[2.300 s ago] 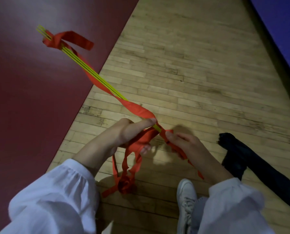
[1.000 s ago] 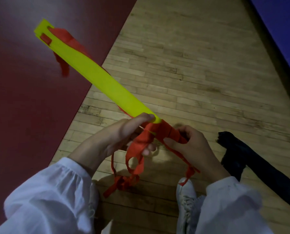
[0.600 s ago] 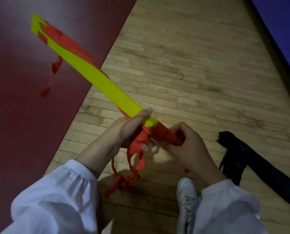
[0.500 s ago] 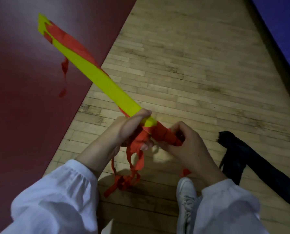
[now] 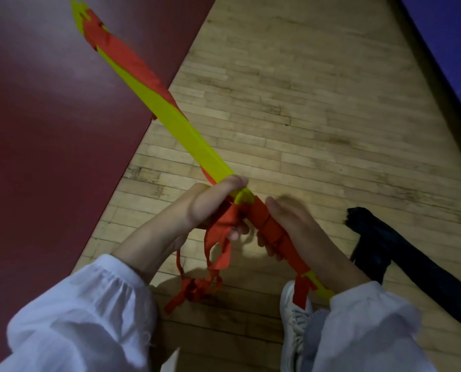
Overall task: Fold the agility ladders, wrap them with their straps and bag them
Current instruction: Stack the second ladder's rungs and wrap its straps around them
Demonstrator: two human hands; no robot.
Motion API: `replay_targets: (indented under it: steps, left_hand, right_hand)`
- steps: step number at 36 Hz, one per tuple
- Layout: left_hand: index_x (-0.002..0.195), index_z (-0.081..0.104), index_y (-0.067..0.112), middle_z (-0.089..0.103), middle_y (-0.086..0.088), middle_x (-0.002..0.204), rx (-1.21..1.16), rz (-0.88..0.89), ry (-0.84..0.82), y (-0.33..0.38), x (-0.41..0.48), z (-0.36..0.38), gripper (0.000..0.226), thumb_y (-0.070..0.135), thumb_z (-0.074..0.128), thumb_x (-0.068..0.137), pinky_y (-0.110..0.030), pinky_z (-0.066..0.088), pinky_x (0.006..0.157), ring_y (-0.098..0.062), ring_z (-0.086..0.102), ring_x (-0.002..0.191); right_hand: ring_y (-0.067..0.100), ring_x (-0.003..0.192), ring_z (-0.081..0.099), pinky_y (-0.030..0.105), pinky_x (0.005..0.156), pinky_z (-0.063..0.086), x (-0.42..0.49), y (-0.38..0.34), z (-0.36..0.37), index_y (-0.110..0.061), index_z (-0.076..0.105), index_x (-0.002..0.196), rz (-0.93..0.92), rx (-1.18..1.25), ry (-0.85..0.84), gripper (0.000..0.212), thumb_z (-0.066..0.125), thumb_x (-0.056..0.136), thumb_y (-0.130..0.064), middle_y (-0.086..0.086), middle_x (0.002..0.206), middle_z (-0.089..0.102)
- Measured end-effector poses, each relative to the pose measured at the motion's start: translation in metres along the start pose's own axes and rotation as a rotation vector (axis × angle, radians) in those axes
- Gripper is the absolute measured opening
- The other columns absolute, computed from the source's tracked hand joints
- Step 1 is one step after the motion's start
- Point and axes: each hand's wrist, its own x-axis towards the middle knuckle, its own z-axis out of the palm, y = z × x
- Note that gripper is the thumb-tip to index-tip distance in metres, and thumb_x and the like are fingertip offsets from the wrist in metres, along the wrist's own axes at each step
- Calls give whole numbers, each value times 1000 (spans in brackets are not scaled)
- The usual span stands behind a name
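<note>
With left hand clamped on stacked yellow plastic ladder rungs, right hand curled round red fabric strap, wind turns flat, taut.

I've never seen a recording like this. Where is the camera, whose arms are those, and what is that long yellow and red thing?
There is no machine here. A person wears one wide-angle camera on the head, so you look down over their own arms in white sleeves. The left hand grips a folded ladder, a flat bundle of yellow rungs held slanting above the floor. The right hand, blurred, curls round the part of the bundle wound in red strap. More strap hangs loose down to a tangle on the wooden floor. A dark red mat lies at the left and a dark bag at the right, probably meant for the ladder. A white shoe shows at the bottom.
</note>
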Motion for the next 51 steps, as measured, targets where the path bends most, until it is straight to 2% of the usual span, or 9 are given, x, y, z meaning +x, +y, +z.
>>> replay_targets:
  steps: [7, 15, 20, 25, 33, 37, 41, 46, 51]
  left_hand:
    - [99, 68, -2, 71, -25, 82, 80, -25, -34, 5, -7, -3, 69, 62, 45, 86, -23, 56, 54, -24, 64, 57]
    - [93, 68, -2, 73, -20, 80, 81, -42, -54, 0, -6, -8, 68, 62, 47, 85, -20, 53, 53, -24, 67, 64]
    - [97, 69, -8, 72, -23, 81, 54, 8, -34, 0, -4, -7, 60, 48, 48, 91, -24, 55, 60, -26, 65, 65]
    - [101, 68, -7, 72, -23, 84, 25, 26, -19, 0, -3, -7, 48, 36, 47, 95, -35, 57, 72, -29, 65, 69]
    - [92, 69, -9, 71, -23, 77, 17, 76, -8, -1, -1, -5, 33, 16, 47, 95, -29, 57, 60, -24, 63, 54]
    - [83, 68, -4, 70, -20, 70, 10, 107, -33, -1, -1, -4, 30, 8, 44, 95, -28, 55, 55, -21, 61, 49]
    - [80, 68, -6, 69, -18, 68, 19, 119, -75, -2, -1, -4, 31, 6, 44, 95, -25, 55, 53, -18, 61, 47]
    - [92, 57, -29, 68, -26, 78, 42, 97, -111, -2, -1, -4, 42, 10, 44, 96, -23, 52, 54, -20, 62, 50]
    - [93, 63, -21, 70, -23, 75, 66, 74, -84, -1, 0, -3, 39, 13, 44, 95, -27, 54, 56, -23, 63, 52]
  right_hand:
    - [17, 57, 53, 28, 52, 38, 0, -3, -1, -17, 65, 76, -52, -22, 58, 44, 49, 80, -58, 4, 65, 61]
    - [-5, 58, 56, 11, 56, 40, -1, -3, -4, -24, 71, 87, -70, -87, 141, 40, 55, 72, -57, -17, 63, 64]
    - [3, 70, 62, 20, 65, 45, 3, 1, -3, -19, 72, 93, -84, -91, 189, 50, 59, 67, -60, -7, 77, 67]
    - [3, 70, 62, 22, 67, 46, 7, 4, -3, -18, 71, 93, -82, -111, 220, 54, 62, 63, -63, -9, 76, 67]
    - [-5, 65, 61, 8, 58, 45, 5, 1, -2, -15, 68, 101, -66, -133, 193, 57, 63, 62, -56, -4, 84, 68]
    - [2, 69, 63, 10, 58, 44, 2, -2, -6, -19, 70, 98, -6, -163, 144, 56, 59, 61, -60, -2, 84, 70]
    - [1, 61, 63, 11, 52, 44, -2, -5, -12, -19, 71, 92, 33, -164, 82, 50, 60, 63, -58, -6, 75, 69]
    - [7, 60, 66, 15, 52, 46, -6, -8, -14, -17, 74, 92, 49, -57, -4, 46, 68, 59, -49, -2, 73, 72]
    - [10, 56, 67, 15, 49, 46, -6, -9, -15, -11, 71, 97, -4, -14, 19, 44, 70, 62, -38, -3, 70, 71]
